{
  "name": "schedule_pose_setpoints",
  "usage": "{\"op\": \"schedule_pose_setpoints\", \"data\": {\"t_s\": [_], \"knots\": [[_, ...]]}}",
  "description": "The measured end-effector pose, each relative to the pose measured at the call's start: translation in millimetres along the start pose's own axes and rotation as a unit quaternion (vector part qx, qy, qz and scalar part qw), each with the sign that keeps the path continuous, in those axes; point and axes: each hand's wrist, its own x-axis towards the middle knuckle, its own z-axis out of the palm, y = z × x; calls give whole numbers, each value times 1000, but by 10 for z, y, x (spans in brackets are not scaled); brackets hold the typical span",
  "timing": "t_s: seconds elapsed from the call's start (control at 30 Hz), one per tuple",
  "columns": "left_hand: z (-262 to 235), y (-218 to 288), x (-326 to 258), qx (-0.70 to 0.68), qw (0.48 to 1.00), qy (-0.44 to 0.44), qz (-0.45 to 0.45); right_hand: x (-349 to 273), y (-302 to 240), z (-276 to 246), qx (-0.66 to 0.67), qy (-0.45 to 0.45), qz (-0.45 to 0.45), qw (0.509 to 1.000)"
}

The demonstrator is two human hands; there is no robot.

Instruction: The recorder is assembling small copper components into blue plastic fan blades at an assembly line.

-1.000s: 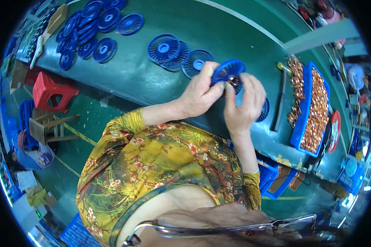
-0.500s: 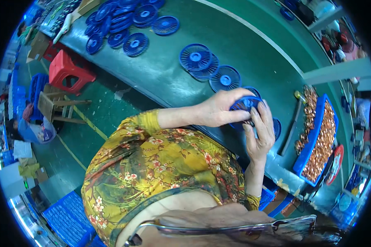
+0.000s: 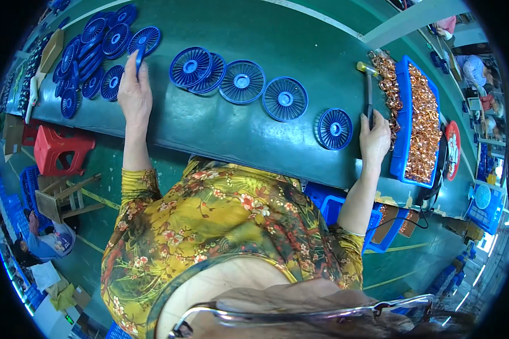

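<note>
1. Two hands are spread wide apart over the dark green workbench [image 3: 254, 130].
2. At upper left, the left hand [image 3: 134, 90] pinches a round blue plastic slotted disc [image 3: 139, 56] edge-on, just beside a heap of similar blue discs [image 3: 90, 51].
3. At centre right, the right hand [image 3: 374, 138] closes on the dark handle of a small brass-headed hammer [image 3: 369, 85].
4. Just left of that hand, a lone blue disc [image 3: 334, 129] lies flat.
5. Right of it stands a blue tray of copper coils [image 3: 415, 113].
</note>
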Motion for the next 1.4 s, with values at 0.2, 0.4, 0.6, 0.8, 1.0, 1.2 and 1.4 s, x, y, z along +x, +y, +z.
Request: {"op": "schedule_pose_setpoints", "data": {"t_s": [0.2, 0.4, 0.6, 0.8, 1.0, 1.2, 1.4], "knots": [[95, -56, -122, 116, 990, -43, 62, 32, 72, 39, -42, -3, 27, 999], [61, 830, -186, -59, 978, -86, 179, -318, 308, -192, 210, -51, 99, 971], [447, 1816, -606, -172, 859, -306, 372, -986, 107, -563, 375, -120, 191, 899], [1050, 2376, -928, -170, 805, -365, 436, -1310, 31, -1024, 477, -5, 146, 867], [1155, 2480, -910, -180, 786, -475, 354, -1538, 36, -1093, 505, 51, 81, 858], [1210, 2429, -948, -210, 795, -470, 322, -1522, 42, -826, 346, -144, 126, 918], [1200, 2462, -947, -217, 796, -459, 328, -1407, -22, -790, 224, 12, -36, 974]]}}
